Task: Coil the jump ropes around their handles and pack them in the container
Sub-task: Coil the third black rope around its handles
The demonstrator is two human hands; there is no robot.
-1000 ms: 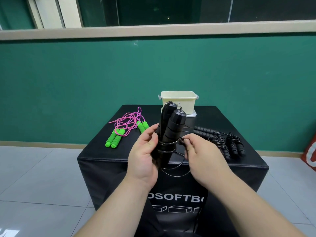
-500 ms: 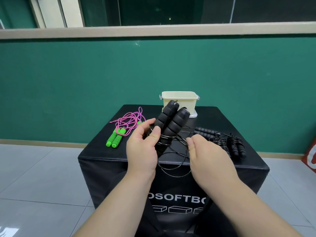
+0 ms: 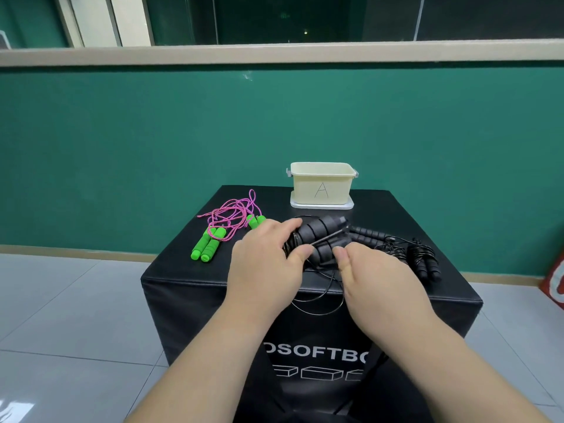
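At the near edge of the tabletop [image 3: 451,288], loose loops of black cord [image 3: 317,311] are seen hanging over the front face, which is printed with white letters. Just beyond them a pair of black handles [image 3: 320,233] is held on its side over the middle of the tabletop, the tips pointed toward 2 o'clock. The grip of the left hand [image 3: 268,270] is closed round the butt end of the handles, where several turns of cord are wound. The right hand [image 3: 375,279] is set at 4 o'clock of the handles, thumb against the lower one, fingers curled under; its grip is closed on the cord, and one strand is drawn slantwise across the handles. At 3 o'clock a coiled black rope [image 3: 424,261] is laid on the tabletop. At 9 o'clock a green-handled rope [image 3: 207,245] is spread out, its pink cord [image 3: 235,212] uncoiled. At 12 o'clock, at the far edge, the cream container [image 3: 320,184], marked A, is stood on a white lid [image 3: 322,205].
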